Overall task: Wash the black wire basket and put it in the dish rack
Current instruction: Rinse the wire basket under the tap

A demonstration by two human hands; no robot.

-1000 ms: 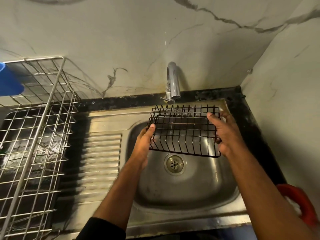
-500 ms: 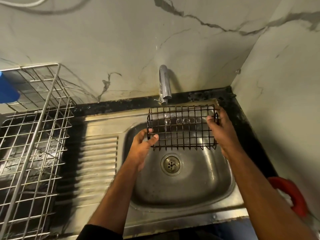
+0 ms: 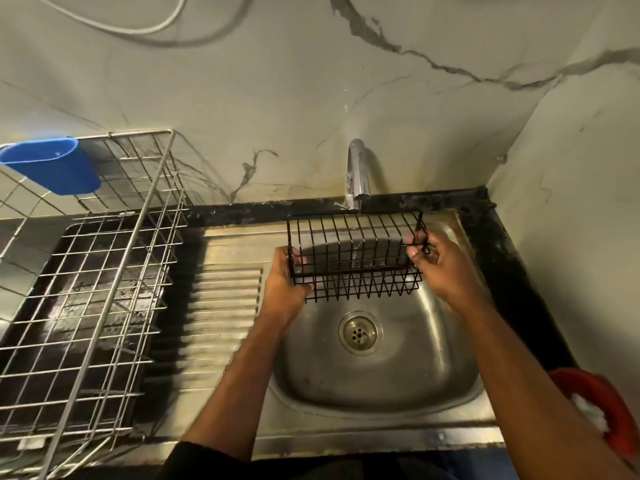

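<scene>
The left hand's (image 3: 284, 289) fingertips sit behind the basket's (image 3: 355, 258) wires, partly hidden. The right hand's (image 3: 441, 268) palm faces away. Any stream from the tap (image 3: 358, 174) is too thin to tell. The rack (image 3: 86, 289) runs off the left and bottom edges. A red thing (image 3: 602, 407) at the counter's right edge is partly hidden by the right forearm and cannot be identified. A cable (image 3: 138, 27) leaves the top edge.

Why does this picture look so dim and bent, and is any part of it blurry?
Head view: the light is low and yellowish, with dull glare on the steel sink and draining board. The wide lens bows the walls and splays the dish rack outward. The black wire basket and both hands are fairly sharp; the red object at the right edge is soft.
</scene>
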